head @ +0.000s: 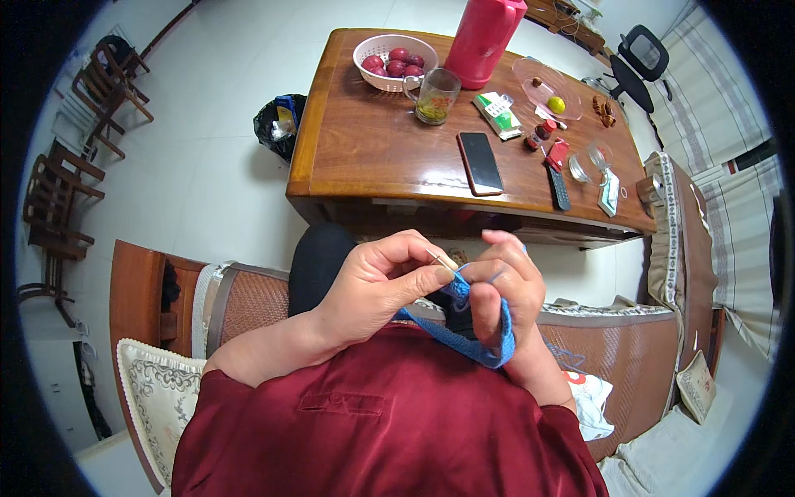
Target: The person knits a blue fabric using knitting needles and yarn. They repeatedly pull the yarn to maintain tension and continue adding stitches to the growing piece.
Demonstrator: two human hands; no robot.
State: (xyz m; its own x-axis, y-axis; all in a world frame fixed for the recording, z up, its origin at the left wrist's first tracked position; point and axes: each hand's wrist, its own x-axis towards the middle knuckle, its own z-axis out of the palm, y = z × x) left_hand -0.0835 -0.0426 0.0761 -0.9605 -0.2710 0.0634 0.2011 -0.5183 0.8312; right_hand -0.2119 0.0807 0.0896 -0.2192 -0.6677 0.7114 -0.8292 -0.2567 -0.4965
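Both hands meet in front of my chest at a narrow blue knitted strip [472, 346]. My left hand [391, 279] pinches the strip's working end [458, 287] between thumb and forefinger, and a thin pointed knitting needle [435, 255] sticks out above them. My right hand [509, 279] grips the other side of the same end, with its fingers curled. A bit of blue yarn [523, 248] shows at one of its raised fingers. The strip loops down below the right hand and back towards my lap. The fingers partly hide the stitches and needles.
Ahead stands a wooden coffee table [385, 149] bearing a phone [480, 163], a glass mug [438, 96], a fruit basket [395, 62] and a pink thermos [483, 43]. A plastic bag [590, 404] and loose blue yarn [566, 355] lie on the sofa at right.
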